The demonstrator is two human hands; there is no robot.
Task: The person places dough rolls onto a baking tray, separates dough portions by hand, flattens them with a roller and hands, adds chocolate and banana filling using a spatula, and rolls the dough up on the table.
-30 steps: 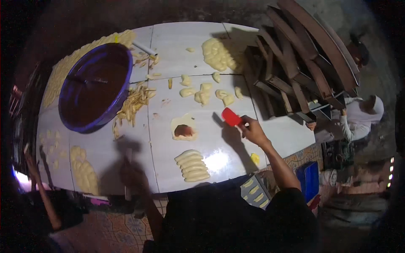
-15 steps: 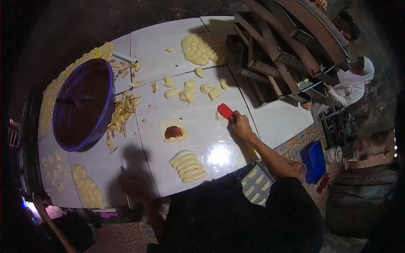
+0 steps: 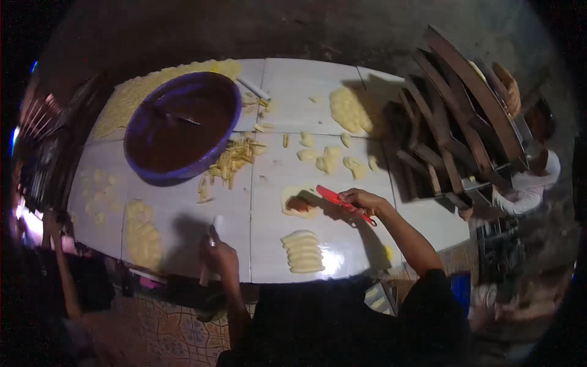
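My right hand (image 3: 362, 202) is closed around a red spatula (image 3: 328, 194), whose blade hangs over a flattened piece of dough (image 3: 291, 194). Brown filling (image 3: 298, 205) lies on that dough. At the table's near edge, my left hand (image 3: 220, 255) grips a short white rod (image 3: 218, 224), held upright, its middle hidden by the fingers. Between the hands, a row of rolled dough pieces (image 3: 303, 252) lies side by side. Beyond the filled piece are several loose dough lumps (image 3: 328, 160).
A large purple basin (image 3: 235, 110) of brown filling stands far left, with banana-like strips (image 3: 229, 162) beside it. Dough lies along the far left edge and in mounds (image 3: 350, 110). Stacked metal trays (image 3: 465, 116) lean at the right, near another person (image 3: 538, 177).
My right hand has brought the spatula leftward to the filled dough. My left hand has come up into the light with the white rod. The whole view has shifted.
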